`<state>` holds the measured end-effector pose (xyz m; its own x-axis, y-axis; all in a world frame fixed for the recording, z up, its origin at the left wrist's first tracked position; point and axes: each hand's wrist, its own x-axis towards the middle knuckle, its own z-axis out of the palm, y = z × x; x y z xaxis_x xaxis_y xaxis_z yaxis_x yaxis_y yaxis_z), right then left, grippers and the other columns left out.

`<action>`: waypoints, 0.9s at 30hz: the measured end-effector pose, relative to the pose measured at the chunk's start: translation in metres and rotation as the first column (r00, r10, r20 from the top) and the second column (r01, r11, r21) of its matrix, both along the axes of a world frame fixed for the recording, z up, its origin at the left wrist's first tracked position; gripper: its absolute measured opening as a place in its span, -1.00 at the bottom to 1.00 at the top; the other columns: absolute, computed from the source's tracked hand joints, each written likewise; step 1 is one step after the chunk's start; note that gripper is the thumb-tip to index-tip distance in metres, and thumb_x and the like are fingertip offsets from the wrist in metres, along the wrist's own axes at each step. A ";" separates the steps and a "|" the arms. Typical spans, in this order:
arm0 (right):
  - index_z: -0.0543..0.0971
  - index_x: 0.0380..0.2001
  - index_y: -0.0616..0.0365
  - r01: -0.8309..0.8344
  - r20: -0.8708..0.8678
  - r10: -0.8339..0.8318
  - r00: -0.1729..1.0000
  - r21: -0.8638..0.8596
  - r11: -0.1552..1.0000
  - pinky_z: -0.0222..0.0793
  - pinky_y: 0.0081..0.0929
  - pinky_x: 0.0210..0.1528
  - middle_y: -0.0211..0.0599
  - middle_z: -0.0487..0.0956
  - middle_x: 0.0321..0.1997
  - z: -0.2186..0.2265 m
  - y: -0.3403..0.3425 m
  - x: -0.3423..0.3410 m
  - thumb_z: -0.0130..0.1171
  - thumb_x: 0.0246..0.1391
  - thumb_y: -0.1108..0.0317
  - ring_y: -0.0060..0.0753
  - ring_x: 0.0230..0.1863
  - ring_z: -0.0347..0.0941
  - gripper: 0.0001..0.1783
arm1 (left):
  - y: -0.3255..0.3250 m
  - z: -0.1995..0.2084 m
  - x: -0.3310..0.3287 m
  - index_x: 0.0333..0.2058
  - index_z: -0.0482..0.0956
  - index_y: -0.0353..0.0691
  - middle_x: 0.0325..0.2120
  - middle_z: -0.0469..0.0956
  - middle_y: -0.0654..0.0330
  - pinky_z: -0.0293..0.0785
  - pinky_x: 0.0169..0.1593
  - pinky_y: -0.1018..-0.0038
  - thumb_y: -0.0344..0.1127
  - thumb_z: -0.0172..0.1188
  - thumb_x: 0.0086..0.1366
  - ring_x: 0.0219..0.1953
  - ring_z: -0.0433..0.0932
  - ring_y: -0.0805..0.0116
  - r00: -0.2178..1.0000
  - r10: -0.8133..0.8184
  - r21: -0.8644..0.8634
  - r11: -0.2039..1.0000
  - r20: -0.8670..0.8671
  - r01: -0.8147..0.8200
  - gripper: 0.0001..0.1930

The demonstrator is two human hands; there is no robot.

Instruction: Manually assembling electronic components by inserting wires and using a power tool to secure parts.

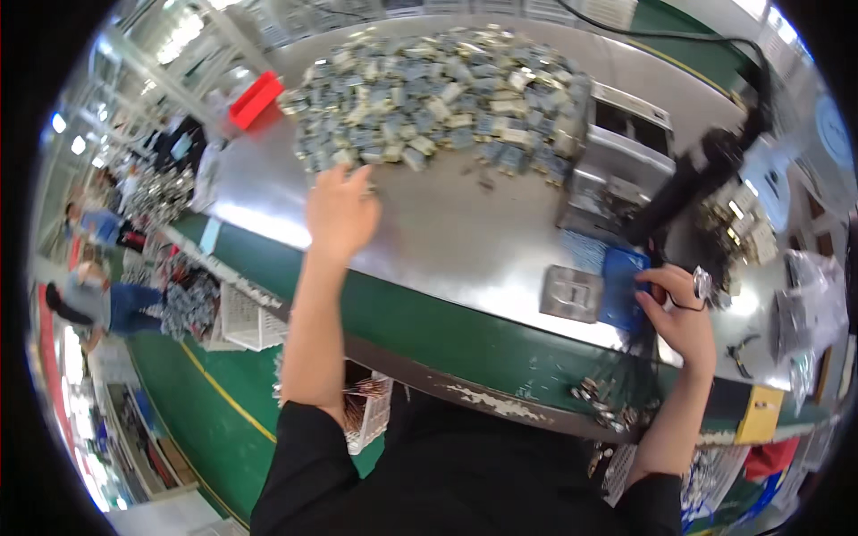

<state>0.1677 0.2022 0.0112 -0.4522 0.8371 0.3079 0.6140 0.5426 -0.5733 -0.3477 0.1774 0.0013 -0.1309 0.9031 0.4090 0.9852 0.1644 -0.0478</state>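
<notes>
My left hand [342,213] reaches over the metal worktop with its fingers apart. Its fingertips touch the near left edge of a heap of small box-shaped metal and grey parts [429,94]. My right hand [681,308] is at the right, with thumb and fingers curled toward each other beside a flat blue block [621,288]. A small dark reddish thing shows between those fingers; its kind is not clear. Left of the blue block lies a square metal plate [570,293] with a raised outline. A black cylindrical tool [684,188] slants above the block.
A metal box-like fixture [617,161] stands right of the heap. A red bin [256,100] sits at the far left. Dark cables and metal pieces [608,402] lie near the front edge. Cutting pliers [742,355] and plastic bags [813,304] are at the right. People work beyond, at left.
</notes>
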 end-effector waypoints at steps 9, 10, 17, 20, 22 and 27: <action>0.72 -0.21 0.19 -0.068 -0.129 0.044 0.991 -0.186 0.980 0.34 -0.39 -0.33 -0.30 0.51 -0.29 -0.011 0.009 -0.007 0.47 -0.05 0.48 -0.37 -0.34 0.46 -0.73 | -0.013 -0.004 -0.031 -0.02 0.64 -0.34 -0.02 0.62 -0.08 0.59 0.00 0.23 -0.44 0.31 0.29 -0.09 0.64 -0.08 0.918 -0.256 -0.147 0.939 0.303 0.311 -0.71; 0.71 -0.21 0.20 -0.048 -0.147 0.021 0.989 -0.181 0.982 0.41 -0.35 -0.27 -0.27 0.53 -0.24 -0.015 0.009 -0.006 0.47 -0.06 0.48 -0.30 -0.28 0.52 -0.72 | -0.011 -0.003 -0.029 -0.02 0.64 -0.34 -0.02 0.62 -0.08 0.59 0.00 0.23 -0.44 0.31 0.29 -0.09 0.64 -0.08 0.913 -0.264 -0.148 0.935 0.311 0.321 -0.71; 0.65 -0.42 0.31 -0.176 0.034 0.190 0.981 -0.253 0.951 0.43 -0.20 0.00 -0.16 0.61 -0.24 -0.001 0.007 -0.016 0.52 -0.11 0.41 -0.03 -0.21 0.57 -0.75 | -0.010 -0.007 -0.012 0.06 0.58 -0.35 -0.24 0.62 0.04 0.61 -0.30 0.41 -0.38 0.22 0.47 -0.41 0.68 0.28 0.776 -0.119 -0.161 0.948 0.619 0.274 -0.74; 0.71 -0.48 0.24 -0.266 0.093 0.286 0.954 -0.189 0.945 0.32 -0.27 0.02 -0.28 0.61 -0.38 0.004 0.008 -0.026 0.50 -0.14 0.39 -0.11 -0.27 0.55 -0.82 | -0.016 -0.030 0.003 0.16 0.52 -0.27 -0.22 0.64 0.11 0.66 -0.35 0.49 -0.27 0.14 0.57 -0.40 0.72 0.36 0.154 -0.066 0.022 0.962 0.986 0.272 -0.70; 0.59 -0.57 0.28 -0.248 0.158 0.278 0.947 -0.189 0.950 0.35 -0.17 -0.10 -0.18 0.54 -0.49 0.000 0.011 -0.024 0.52 -0.22 0.39 -0.01 -0.31 0.51 -0.73 | -0.011 -0.028 0.046 0.20 0.50 -0.27 -0.20 0.65 0.08 0.70 -0.29 0.47 -0.24 0.10 0.59 -0.34 0.75 0.31 -0.074 -0.065 0.085 0.947 0.995 0.309 -0.67; 0.65 -0.50 0.21 -0.175 0.244 0.232 0.942 -0.231 0.957 0.29 -0.23 -0.02 -0.23 0.58 -0.42 0.000 0.002 -0.031 0.35 -0.10 0.53 -0.05 -0.32 0.49 -0.95 | -0.011 -0.005 0.122 0.26 0.45 -0.32 -0.21 0.66 0.09 0.70 -0.19 0.52 -0.40 0.16 0.53 -0.24 0.77 0.29 -0.373 -0.057 0.199 0.913 0.926 0.355 -0.61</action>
